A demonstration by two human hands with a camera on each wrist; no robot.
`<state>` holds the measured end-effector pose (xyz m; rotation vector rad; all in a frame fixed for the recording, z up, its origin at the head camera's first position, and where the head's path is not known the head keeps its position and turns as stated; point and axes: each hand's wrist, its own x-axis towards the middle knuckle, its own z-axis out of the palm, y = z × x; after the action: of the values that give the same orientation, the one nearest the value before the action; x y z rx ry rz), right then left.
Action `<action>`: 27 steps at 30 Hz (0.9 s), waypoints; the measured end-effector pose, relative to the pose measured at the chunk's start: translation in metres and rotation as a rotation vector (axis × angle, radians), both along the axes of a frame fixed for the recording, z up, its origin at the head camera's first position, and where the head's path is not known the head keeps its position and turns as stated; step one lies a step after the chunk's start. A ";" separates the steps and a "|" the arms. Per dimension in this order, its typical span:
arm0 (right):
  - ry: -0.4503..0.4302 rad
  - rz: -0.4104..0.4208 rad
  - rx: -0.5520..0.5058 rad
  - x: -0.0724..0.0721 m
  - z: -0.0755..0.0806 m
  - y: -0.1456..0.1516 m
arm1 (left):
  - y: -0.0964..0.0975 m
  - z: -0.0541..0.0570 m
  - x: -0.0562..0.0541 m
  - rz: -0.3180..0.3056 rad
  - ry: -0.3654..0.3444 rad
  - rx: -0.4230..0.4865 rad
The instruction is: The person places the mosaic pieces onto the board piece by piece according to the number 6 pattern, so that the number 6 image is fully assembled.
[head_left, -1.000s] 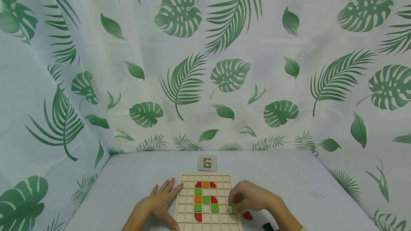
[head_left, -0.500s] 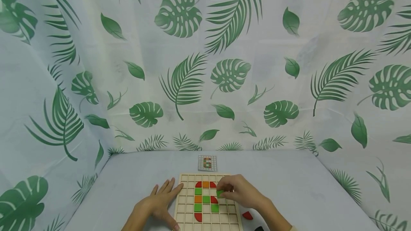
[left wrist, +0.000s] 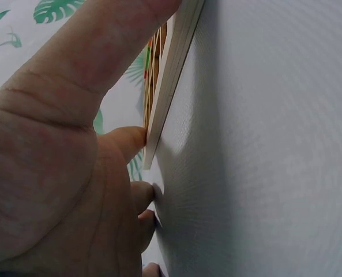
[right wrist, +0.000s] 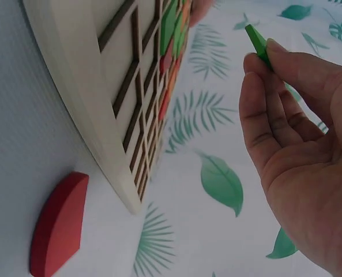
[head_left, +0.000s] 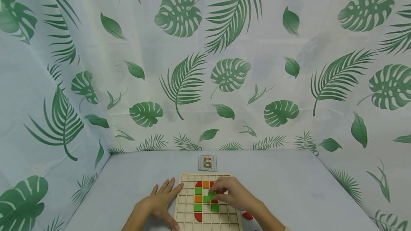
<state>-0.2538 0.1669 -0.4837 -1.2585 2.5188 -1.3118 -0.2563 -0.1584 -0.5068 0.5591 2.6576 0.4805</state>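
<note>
A wooden grid board (head_left: 189, 217) lies on the table, with red, orange and green pieces set in its squares. My left hand (head_left: 157, 202) rests along the board's left edge, fingers spread and thumb at the near side. Between thumb and fingertips, my right hand (head_left: 232, 192) pinches a green square tile (right wrist: 258, 44). In the head view that tile is over the upper middle of the board, partly covering the pieces beneath. The right wrist view shows it held tilted, apart from the board.
A small card (head_left: 207, 163) printed with a coloured figure on a grid lies behind the board. One red quarter-round piece (right wrist: 60, 226) lies on the table by the board's right edge. A leaf-patterned cloth (head_left: 199, 124) hangs around the table.
My right hand has carried the green tile from the board's right edge leftward and a little away from me, over the pieces. The left hand has stayed put.
</note>
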 end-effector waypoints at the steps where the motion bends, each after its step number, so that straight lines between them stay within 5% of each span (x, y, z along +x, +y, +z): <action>1: -0.006 0.000 0.000 0.000 -0.001 -0.001 | 0.000 0.000 0.000 0.000 -0.001 -0.001; 11: -0.162 -0.012 0.049 0.004 -0.011 -0.014 | 0.001 0.001 0.001 0.009 0.001 -0.008; 27: -0.213 0.026 0.124 0.009 -0.022 -0.025 | 0.001 0.000 0.000 0.008 -0.002 0.003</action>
<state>-0.2443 0.1423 -0.5052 -1.0625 2.3870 -1.1931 -0.2561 -0.1578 -0.5071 0.5485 2.6589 0.4868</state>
